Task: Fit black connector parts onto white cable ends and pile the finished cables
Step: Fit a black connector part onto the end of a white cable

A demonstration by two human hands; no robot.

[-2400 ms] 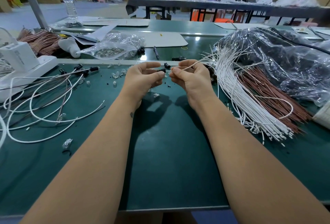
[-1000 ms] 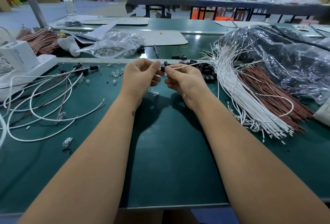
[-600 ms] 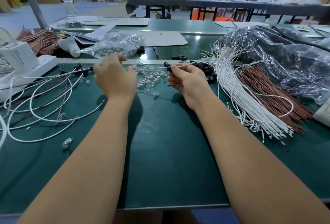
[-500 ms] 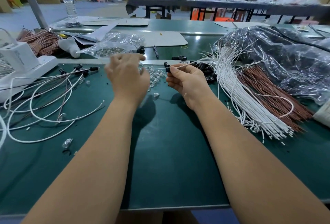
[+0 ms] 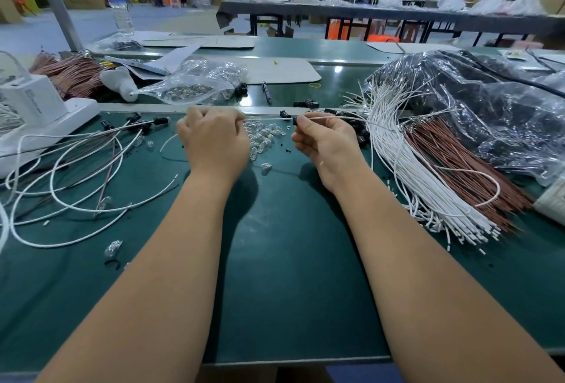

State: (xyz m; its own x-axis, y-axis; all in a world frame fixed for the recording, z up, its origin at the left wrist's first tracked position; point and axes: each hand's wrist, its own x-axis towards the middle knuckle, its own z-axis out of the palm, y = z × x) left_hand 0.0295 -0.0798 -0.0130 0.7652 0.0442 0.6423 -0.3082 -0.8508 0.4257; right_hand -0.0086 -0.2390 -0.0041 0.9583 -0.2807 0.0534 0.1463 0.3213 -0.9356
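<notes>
While both hands hold one white cable, it lies left to right between them.
Head view: right hand (image 5: 324, 141) pinches the cable (image 5: 269, 119) beside its black connector (image 5: 295, 121); left hand (image 5: 214, 135) is curled round the cable's free left stretch, above the clear bulbs (image 5: 263, 138).

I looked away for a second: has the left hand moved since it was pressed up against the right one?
Yes. The left hand has pulled away leftward from the right hand, exposing the clear bulbs on the green mat.
</notes>
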